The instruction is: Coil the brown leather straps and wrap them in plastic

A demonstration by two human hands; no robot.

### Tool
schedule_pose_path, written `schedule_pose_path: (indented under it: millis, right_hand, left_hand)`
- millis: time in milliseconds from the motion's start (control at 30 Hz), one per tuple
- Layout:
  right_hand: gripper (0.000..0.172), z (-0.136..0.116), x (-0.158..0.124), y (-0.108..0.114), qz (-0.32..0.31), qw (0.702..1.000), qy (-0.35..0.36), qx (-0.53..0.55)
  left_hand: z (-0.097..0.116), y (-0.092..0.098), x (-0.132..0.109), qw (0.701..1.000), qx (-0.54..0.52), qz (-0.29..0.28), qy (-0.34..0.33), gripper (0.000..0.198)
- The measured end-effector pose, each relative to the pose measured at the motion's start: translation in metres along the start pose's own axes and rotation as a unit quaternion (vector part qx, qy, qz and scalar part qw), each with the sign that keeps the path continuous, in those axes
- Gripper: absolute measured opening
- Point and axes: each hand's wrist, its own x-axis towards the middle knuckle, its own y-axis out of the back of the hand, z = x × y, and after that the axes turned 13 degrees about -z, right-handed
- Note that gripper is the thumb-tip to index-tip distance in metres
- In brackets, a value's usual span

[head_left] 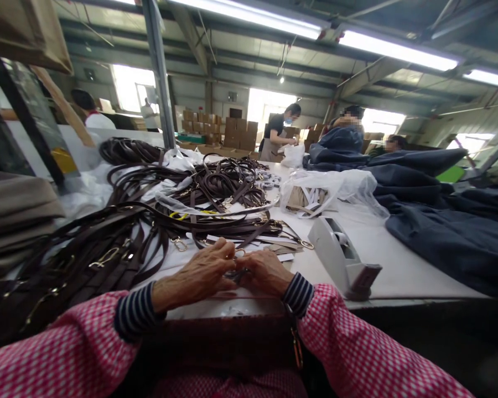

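My left hand and my right hand meet at the table's front edge, fingers bent inward and closed. Between the fingertips shows a gold-coloured metal ring of a dark brown strap; the rest of what they pinch is mostly hidden. Below my right wrist a gold snap hook hangs in front of the table edge, seemingly on the same strap. Just beyond the hands lie flat beige and white strips. To the left a large heap of dark brown straps with gold hooks spreads over the table.
A grey tape dispenser stands right of my hands on the white table. Behind it is a clear plastic bag with strips. Dark blue fabric fills the right side, folded brown fabric the left. Co-workers stand farther back.
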Motion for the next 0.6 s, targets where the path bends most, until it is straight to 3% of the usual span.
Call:
schedule_pose_path:
  millis: [67, 133, 267, 367, 467, 533, 600]
  right_hand:
    - [0.023, 0.002, -0.003, 0.0, -0.002, 1.0, 0.003, 0.009]
    - [0.036, 0.006, -0.008, 0.002, -0.01, 1.0, 0.009, 0.017]
    - [0.053, 0.014, -0.013, 0.007, -0.03, 0.998, 0.038, 0.029]
    - [0.051, 0.016, -0.009, 0.007, -0.031, 0.997, 0.061, 0.042]
    - [0.035, 0.013, -0.001, 0.002, -0.01, 0.997, 0.064, 0.041]
    - [0.025, 0.01, 0.004, -0.001, 0.003, 0.998, 0.057, 0.039]
    - [0.02, 0.007, 0.006, -0.004, 0.016, 0.998, 0.052, 0.039]
  left_hand:
    - [0.004, -0.014, 0.002, 0.999, -0.023, 0.023, 0.016, 0.012]
    - [0.0, -0.021, 0.001, 0.999, -0.045, 0.028, -0.009, 0.01]
    - [-0.019, -0.012, -0.006, 0.995, -0.07, 0.008, -0.076, 0.005]
    - [-0.029, 0.005, -0.01, 0.992, -0.084, -0.018, -0.098, 0.006]
    - [-0.03, 0.017, -0.01, 0.99, -0.09, -0.048, -0.097, 0.005]
    - [-0.023, 0.016, -0.008, 0.99, -0.087, -0.065, -0.087, 0.009]
    - [-0.011, 0.007, -0.005, 0.996, -0.068, -0.049, -0.028, 0.024]
